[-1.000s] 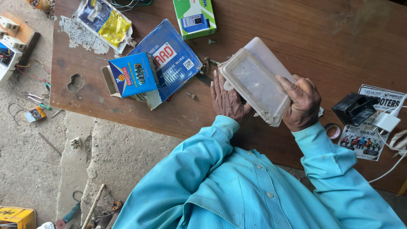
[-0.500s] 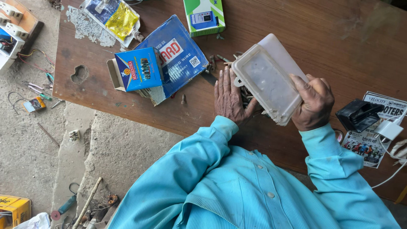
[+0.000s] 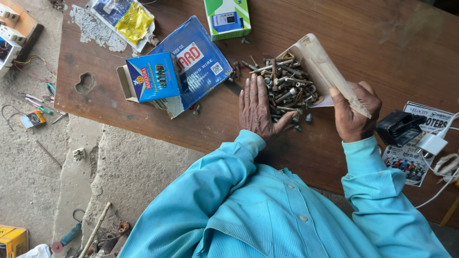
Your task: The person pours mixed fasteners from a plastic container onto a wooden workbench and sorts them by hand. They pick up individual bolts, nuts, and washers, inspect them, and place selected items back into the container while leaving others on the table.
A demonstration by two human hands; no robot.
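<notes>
A pile of screws, bolts and nuts (image 3: 286, 88) lies on the brown wooden table (image 3: 363, 43). My left hand (image 3: 257, 109) rests flat on the table, fingers apart, touching the pile's left edge. My right hand (image 3: 353, 114) grips a translucent plastic box (image 3: 321, 67), tipped up on its side with its open mouth toward the pile. Both sleeves are light blue.
Left of the pile lie a small blue box (image 3: 153, 76) on a larger blue box (image 3: 201, 62), and a green-and-white box (image 3: 227, 18) at the far edge. A black object (image 3: 399, 127), a white charger (image 3: 433, 143) and printed papers sit at right. The floor at left holds tools and wires.
The plastic box was held flat, upside down, above the table. Now it is tilted up on its side and the pile of hardware is exposed. My left hand moved flat against the pile.
</notes>
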